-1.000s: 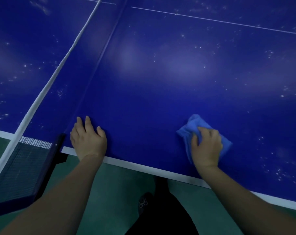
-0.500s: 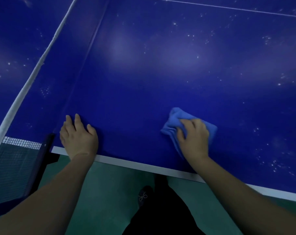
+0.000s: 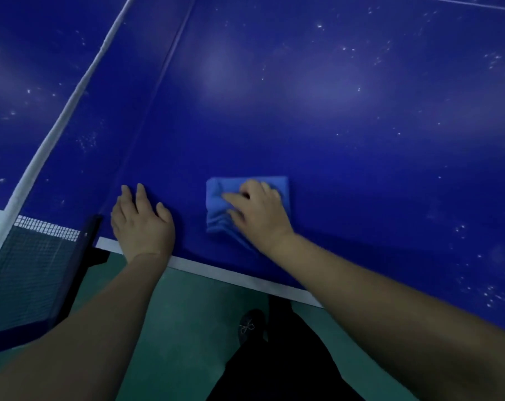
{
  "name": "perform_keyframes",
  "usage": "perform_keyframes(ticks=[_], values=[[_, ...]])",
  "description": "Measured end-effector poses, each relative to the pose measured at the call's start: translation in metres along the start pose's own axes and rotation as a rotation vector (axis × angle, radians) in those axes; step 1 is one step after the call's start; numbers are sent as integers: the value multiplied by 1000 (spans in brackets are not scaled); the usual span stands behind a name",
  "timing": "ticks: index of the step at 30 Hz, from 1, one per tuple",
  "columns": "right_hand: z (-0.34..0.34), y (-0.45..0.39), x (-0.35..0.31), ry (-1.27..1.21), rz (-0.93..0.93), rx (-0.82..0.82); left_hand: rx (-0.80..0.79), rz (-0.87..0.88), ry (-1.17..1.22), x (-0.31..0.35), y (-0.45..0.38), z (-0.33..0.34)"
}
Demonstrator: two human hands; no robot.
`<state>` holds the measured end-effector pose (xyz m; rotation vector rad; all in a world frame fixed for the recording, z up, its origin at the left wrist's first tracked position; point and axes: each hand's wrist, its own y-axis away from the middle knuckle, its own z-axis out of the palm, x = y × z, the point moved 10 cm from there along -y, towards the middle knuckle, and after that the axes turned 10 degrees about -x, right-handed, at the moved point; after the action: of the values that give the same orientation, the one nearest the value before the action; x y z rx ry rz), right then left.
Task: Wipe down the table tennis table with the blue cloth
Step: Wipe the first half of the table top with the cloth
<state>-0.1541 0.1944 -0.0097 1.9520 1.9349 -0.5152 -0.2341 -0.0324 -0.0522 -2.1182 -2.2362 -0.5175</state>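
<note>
The right hand (image 3: 258,215) lies on top of the bunched blue cloth (image 3: 216,204), fingers spread and slightly bent over it, pressing it onto the dark blue surface (image 3: 332,125) a little in from the near white edge line (image 3: 231,274). The left hand (image 3: 141,224) rests flat with straight fingers on the surface, its heel at that same edge, just beside the net post (image 3: 83,256). The net (image 3: 28,264) with its white top band (image 3: 69,108) runs away on the left. Far and right of the cloth the surface spreads wide, dotted with pale specks. Below the edge lie green floor (image 3: 182,328) and a dark shoe (image 3: 250,325).
</note>
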Motion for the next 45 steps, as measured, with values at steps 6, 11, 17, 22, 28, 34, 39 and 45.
perform_keyframes(ticks=[6, 11, 17, 22, 28, 34, 39, 45], values=[[-60, 21, 126, 43, 608, 307, 3, 2, 4, 1, -1, -1], [-26, 13, 64, 37, 257, 118, 16, 173, -36, 52, 0, -1], [-103, -19, 202, 128, 648, 298, -19, 372, -13, 127, -40, 5], [-93, -6, 184, 67, 514, 320, -70, 428, -54, 171, -80, 12], [-120, -75, 239, 45, 517, 268, -49, 424, -93, 176, -102, 11], [-103, -60, 213, 1, 610, 363, -70, 395, -91, 172, -103, 13], [-85, -182, 165, -16, 139, 76, -83, 378, -91, 173, -102, 12], [-118, -164, 238, -37, 574, 384, -86, 366, -99, 171, -103, 12]])
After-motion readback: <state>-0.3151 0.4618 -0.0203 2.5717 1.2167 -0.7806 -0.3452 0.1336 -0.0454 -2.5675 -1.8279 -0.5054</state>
